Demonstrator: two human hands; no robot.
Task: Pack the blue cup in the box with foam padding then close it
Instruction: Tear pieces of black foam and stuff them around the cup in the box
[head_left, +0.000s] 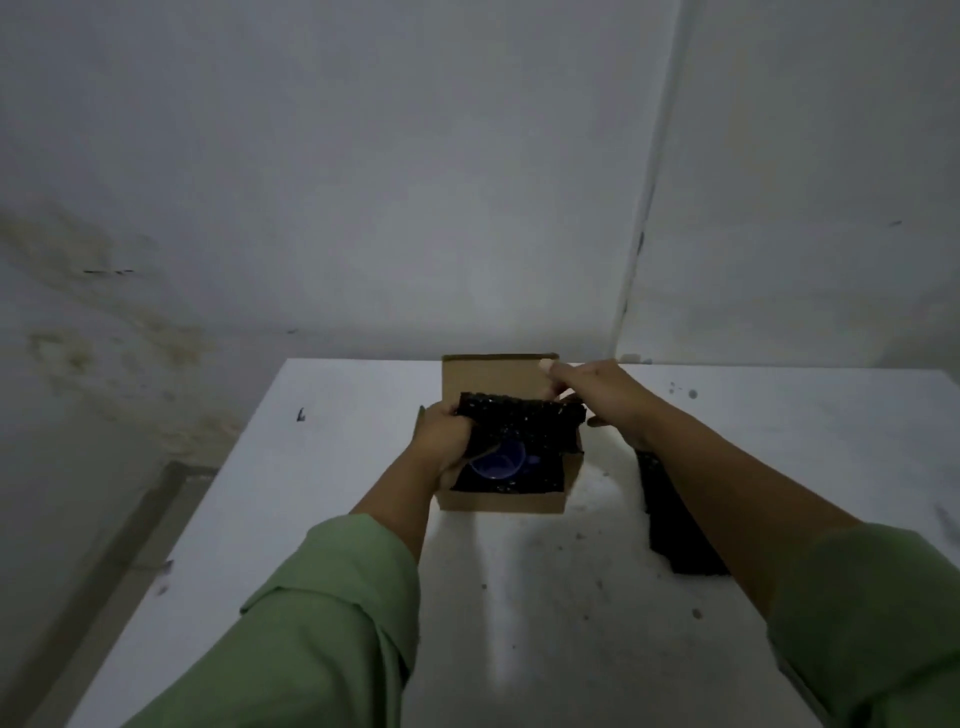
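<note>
- Green sleeves (322, 623) fill the lower corners nearest the camera, both forearms reaching forward over the tabletop (332, 467) toward the work at its far middle.
- White and speckled with dark crumbs, the tabletop carries the cardboard box (501, 501) near its back edge, close to the wall; the crumbs are probably shed foam.
- Open at the top, the box stands with its rear flap (496, 376) upright, which leaves the opening free for padding to go in.
- Beside the box on the right lies a spare foam piece (680, 540), flat and partly hidden by the right forearm, likely kept within reach for a later layer.
- Held over the far half of the opening is a black foam sheet (524, 421), seemingly on its way down to cover the contents.
- Closed around the sheet's left end, the left hand (441, 441) hangs over the box's left wall.
- At the sheet's right end, the right hand (592, 389) pinches the corner, one finger stretched out beside the rear flap, so the sheet stays level between both grips.
- Deep inside, the blue cup (493, 462) sits mouth up, ringed by dark foam lining, already packed but not yet covered.
</note>
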